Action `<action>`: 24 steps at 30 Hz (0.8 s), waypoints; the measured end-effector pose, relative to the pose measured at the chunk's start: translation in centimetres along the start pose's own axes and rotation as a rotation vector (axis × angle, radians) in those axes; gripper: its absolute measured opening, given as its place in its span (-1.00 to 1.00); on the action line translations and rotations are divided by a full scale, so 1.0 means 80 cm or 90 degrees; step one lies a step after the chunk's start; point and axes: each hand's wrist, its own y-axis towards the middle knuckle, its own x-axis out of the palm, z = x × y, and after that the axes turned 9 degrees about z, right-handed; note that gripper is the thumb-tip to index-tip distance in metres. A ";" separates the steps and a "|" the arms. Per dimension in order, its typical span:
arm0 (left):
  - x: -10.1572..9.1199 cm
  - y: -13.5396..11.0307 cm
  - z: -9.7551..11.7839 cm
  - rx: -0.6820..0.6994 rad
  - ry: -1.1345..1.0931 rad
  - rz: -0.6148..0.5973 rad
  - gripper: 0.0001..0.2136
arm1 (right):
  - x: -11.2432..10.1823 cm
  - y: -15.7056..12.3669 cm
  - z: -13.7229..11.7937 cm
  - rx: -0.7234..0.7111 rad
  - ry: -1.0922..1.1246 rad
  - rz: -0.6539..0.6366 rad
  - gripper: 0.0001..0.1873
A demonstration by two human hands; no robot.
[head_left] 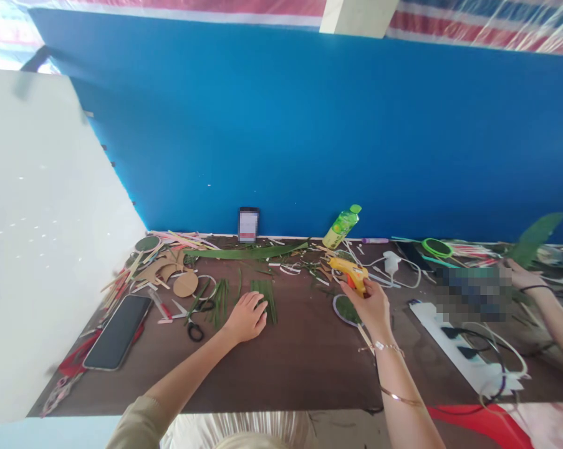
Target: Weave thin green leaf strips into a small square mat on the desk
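The right hand (372,305) is closed around a yellow glue gun (349,269), holding it just above the table (304,368), right of the middle. The gun's long axis runs sideways on a slant, its narrow nozzle end pointing left and slightly toward the blue wall (281,137). The body is bright yellow with an orange-red trigger (351,284) underneath; any writing on it is too small to read.

The left hand (247,317) lies palm down, fingers loosely extended, on a row of green leaf strips (272,305) in the middle of the table. The strips are flat, narrow and dark green, set side by side with their long axes running from the table's near edge toward the wall. A looser bunch of strips (221,299) lies to the left, near the black-handled scissors (196,330).

Just below the glue gun is a green disc (345,310) with a pale rim, its pale stick reaching down toward the right wrist. Behind the gun, a green-capped bottle (341,227) leans to the right; its yellow-green label carries print too blurred to read.
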 end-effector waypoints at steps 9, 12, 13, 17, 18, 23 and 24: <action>0.000 -0.008 -0.007 0.037 0.016 -0.069 -0.56 | 0.050 -0.041 -0.051 -0.098 0.014 -0.018 -0.44; -0.001 -0.007 -0.008 0.043 0.008 -0.096 -0.50 | 0.086 -0.063 -0.062 -0.170 0.005 -0.035 -0.44; -0.001 -0.007 -0.009 0.043 0.007 -0.104 -0.48 | 0.099 -0.070 -0.062 -0.190 0.002 -0.041 -0.44; 0.002 -0.009 -0.009 0.023 0.006 -0.116 -0.46 | 0.145 -0.090 -0.050 -0.284 -0.001 -0.030 -0.42; 0.003 -0.010 -0.009 0.016 0.007 -0.115 -0.46 | 0.153 -0.092 -0.045 -0.301 -0.006 -0.022 -0.42; 0.008 -0.012 -0.008 -0.013 0.009 -0.121 -0.45 | 0.172 -0.096 -0.025 -0.331 -0.060 -0.014 -0.41; 0.009 -0.012 -0.008 -0.020 0.010 -0.124 -0.45 | 0.173 -0.097 -0.024 -0.329 -0.064 -0.016 -0.41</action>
